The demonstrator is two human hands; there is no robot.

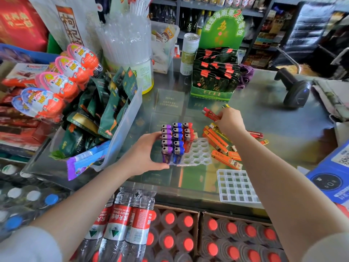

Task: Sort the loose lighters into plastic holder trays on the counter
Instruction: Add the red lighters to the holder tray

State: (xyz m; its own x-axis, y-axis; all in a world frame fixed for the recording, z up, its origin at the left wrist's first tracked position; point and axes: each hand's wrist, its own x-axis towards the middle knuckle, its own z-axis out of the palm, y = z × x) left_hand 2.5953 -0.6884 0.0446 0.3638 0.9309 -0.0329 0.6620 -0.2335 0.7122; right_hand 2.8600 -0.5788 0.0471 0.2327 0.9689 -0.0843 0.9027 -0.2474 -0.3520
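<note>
Head view: my right hand [229,118] is pinching a red lighter [210,114], fingers curled round its lower body, above the loose orange lighters [217,141] lying on the glass counter [264,114]. My left hand [145,154] is bracing the round-hole holder tray [198,154], thumb and fingers curled on its near-left corner beside the purple lighters [167,142]. I'm judging the lighter light, stiff and slick, best gripped mid-body. A square-cell tray [236,186] is sitting empty nearby.

A small shop counter: chocolate eggs [62,72] and snack packets [105,110] left of the hands, a barcode scanner [295,89] to their right, stocked shelves [217,8] beyond them
</note>
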